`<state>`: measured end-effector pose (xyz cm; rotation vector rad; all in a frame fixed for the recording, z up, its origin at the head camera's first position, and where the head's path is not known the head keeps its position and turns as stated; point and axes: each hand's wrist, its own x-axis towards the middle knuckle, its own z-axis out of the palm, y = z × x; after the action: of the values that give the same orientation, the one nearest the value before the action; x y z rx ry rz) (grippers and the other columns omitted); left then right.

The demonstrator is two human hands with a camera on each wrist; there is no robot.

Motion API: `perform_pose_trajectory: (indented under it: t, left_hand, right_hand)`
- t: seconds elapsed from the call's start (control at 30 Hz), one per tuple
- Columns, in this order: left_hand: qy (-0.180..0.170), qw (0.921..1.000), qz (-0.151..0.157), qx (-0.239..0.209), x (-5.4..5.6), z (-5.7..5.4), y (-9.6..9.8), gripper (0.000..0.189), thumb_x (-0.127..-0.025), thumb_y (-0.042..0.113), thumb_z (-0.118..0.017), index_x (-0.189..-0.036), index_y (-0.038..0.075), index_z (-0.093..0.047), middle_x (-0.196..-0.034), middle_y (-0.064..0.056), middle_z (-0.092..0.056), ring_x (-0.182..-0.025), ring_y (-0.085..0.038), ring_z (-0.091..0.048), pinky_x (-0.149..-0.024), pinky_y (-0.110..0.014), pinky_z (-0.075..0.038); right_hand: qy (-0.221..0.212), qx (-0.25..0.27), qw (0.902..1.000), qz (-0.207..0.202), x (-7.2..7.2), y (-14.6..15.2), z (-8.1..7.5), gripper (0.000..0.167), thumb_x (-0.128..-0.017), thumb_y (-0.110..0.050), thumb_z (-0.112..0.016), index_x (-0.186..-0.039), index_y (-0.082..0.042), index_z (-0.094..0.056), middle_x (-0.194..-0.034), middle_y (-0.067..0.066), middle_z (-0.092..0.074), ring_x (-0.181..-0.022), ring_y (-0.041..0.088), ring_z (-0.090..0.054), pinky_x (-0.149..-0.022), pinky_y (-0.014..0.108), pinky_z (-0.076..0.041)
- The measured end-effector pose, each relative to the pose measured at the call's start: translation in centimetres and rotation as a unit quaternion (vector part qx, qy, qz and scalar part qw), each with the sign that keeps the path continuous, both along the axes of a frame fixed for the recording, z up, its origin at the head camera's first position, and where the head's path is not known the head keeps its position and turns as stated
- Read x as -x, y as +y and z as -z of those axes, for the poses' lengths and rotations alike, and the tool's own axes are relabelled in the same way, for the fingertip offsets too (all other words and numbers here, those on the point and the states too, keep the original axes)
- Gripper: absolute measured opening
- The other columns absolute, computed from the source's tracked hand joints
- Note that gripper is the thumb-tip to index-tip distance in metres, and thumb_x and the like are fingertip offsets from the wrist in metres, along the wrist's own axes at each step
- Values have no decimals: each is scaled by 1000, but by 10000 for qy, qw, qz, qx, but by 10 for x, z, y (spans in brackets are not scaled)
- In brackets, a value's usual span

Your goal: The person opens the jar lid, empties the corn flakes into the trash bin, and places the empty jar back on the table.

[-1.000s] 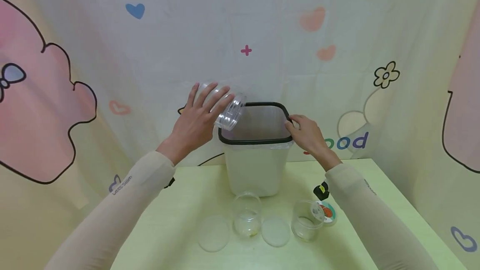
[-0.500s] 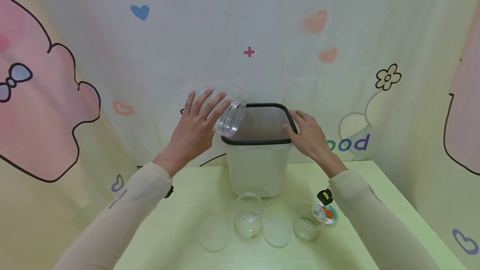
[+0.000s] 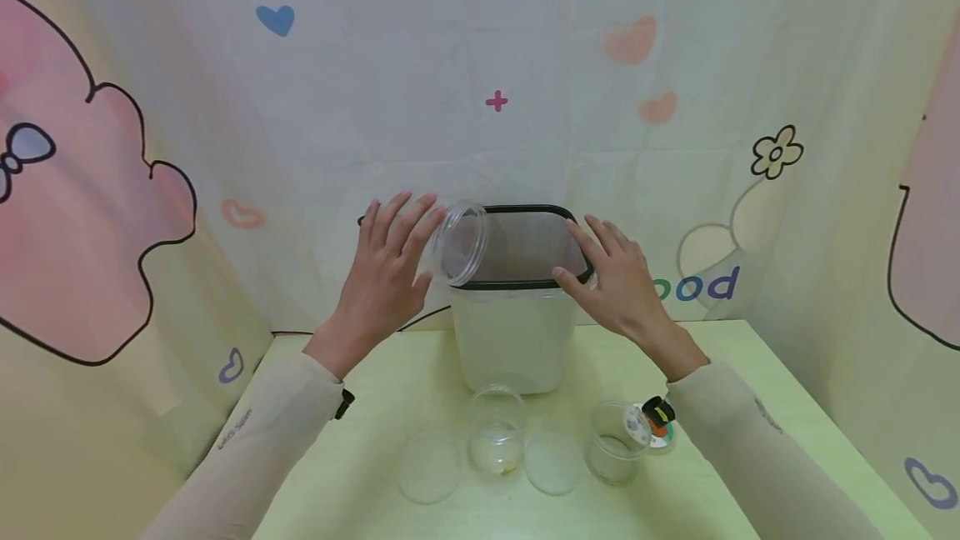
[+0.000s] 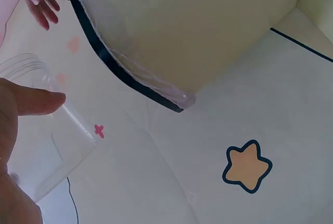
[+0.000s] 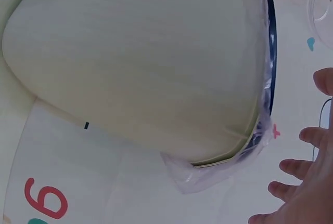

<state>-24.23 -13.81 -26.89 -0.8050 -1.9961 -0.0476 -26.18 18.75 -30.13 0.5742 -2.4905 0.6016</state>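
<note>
My left hand (image 3: 382, 273) holds a clear plastic jar (image 3: 461, 244) on its side, its round mouth facing right over the left rim of a pale trash can (image 3: 513, 340). In the left wrist view the thumb lies across the clear jar (image 4: 75, 146); the other fingers are largely out of sight there. Beside the can's right rim, my right hand (image 3: 618, 283) has its fingers spread and grips nothing. The right wrist view has those fingers apart from the dark rim (image 5: 273, 52), with a thin bag liner (image 5: 195, 174) folded over it.
Before the can stand two clear jars, one in the middle (image 3: 497, 436) and one at right (image 3: 613, 452). Two translucent lids (image 3: 429, 467) lie flat nearby. A colourful round label or lid (image 3: 664, 433) is partly hidden behind the right jar. A printed curtain (image 3: 420, 90) hangs behind.
My right hand has let go of the can's rim and spread its fingers. The left hand and its jar have moved slightly lower, the jar's mouth turning more toward the camera.
</note>
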Motion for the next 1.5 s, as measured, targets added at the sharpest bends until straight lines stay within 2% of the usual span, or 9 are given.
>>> perform_pose_trajectory:
  t: [0.13, 0.37, 0.57, 0.7, 0.87, 1.03, 1.23, 1.4, 1.5]
  left_hand:
    - [-62, 9992, 196, -344, -5, 6, 0, 98, -66, 6, -84, -149, 10, -32, -155, -11, -34, -145, -36, -27, -118, -61, -21]
    - [-248, 9933, 533, -995, -14, 22, -1, 104, -61, 2, -87, -148, 9, -32, -155, -11, -34, -145, -35, -28, -120, -59, -18]
    - [-263, 9894, 664, -1261, -19, 32, -1, 104, -59, 0, -88, -148, 8, -34, -154, -11, -37, -145, -35, -29, -119, -61, -18]
    - [-269, 9870, 764, -1385, -24, 37, -1, 103, -60, 1, -88, -148, 6, -34, -154, -11, -38, -145, -34, -30, -121, -60, -15]
    - [-363, 9827, 844, -1609, -32, 43, 0, 103, -60, 2, -89, -146, 5, -34, -153, -12, -38, -144, -33, -31, -121, -58, -18]
    - [-413, 9777, 985, -1808, -34, 48, 2, 105, -58, 3, -91, -146, 4, -34, -152, -13, -39, -143, -33, -33, -120, -57, -21]
    - [-403, 9722, 1192, -1976, -36, 54, 1, 104, -56, 3, -92, -144, 0, -37, -149, -17, -42, -142, -34, -36, -120, -48, -27]
    - [-747, 9661, 1084, -2222, -43, 63, 0, 110, -56, 4, -93, -148, 3, -32, -152, -14, -38, -143, -30, -34, -118, -38, -32]
    - [-986, 9608, 967, -2403, -48, 70, -1, 114, -57, 6, -93, -151, 5, -28, -154, -11, -36, -142, -28, -35, -116, -37, -35]
  right_hand:
    - [184, -86, 9998, -29, -11, -3, 0, 71, -94, -51, -55, -155, -23, -31, -162, 13, -26, -149, 39, -20, -115, 70, -14]
    - [404, -258, 9988, -111, -27, -8, 1, 73, -91, -50, -58, -155, -25, -31, -162, 10, -27, -149, 39, -21, -115, 71, -13]
    - [563, -260, 9978, -240, -38, -8, 5, 72, -90, -47, -60, -154, -25, -34, -163, 7, -26, -150, 37, -21, -115, 70, -13]
    - [673, -262, 9970, -287, -46, -8, 8, 73, -89, -46, -62, -153, -26, -34, -163, 6, -27, -150, 36, -22, -115, 70, -14]
    - [799, -359, 9954, -385, -59, -10, 11, 76, -87, -46, -65, -153, -27, -35, -162, 7, -27, -150, 36, -22, -113, 72, -15]
    - [824, -576, 9937, -487, -71, -11, 14, 77, -88, -53, -61, -155, -28, -31, -165, 5, -20, -152, 37, -16, -113, 72, -13]
    - [941, -693, 9916, -552, -80, -12, 17, 75, -91, -62, -53, -154, -27, -32, -165, 6, -18, -153, 36, -13, -115, 72, -10]
    - [1040, -689, 9903, -619, -89, -15, 23, 73, -93, -66, -47, -154, -27, -33, -165, 6, -19, -152, 37, -16, -113, 73, -10]
    - [1112, -678, 9890, -703, -94, -16, 26, 73, -94, -67, -43, -154, -25, -34, -164, 7, -21, -152, 37, -17, -112, 74, -12]
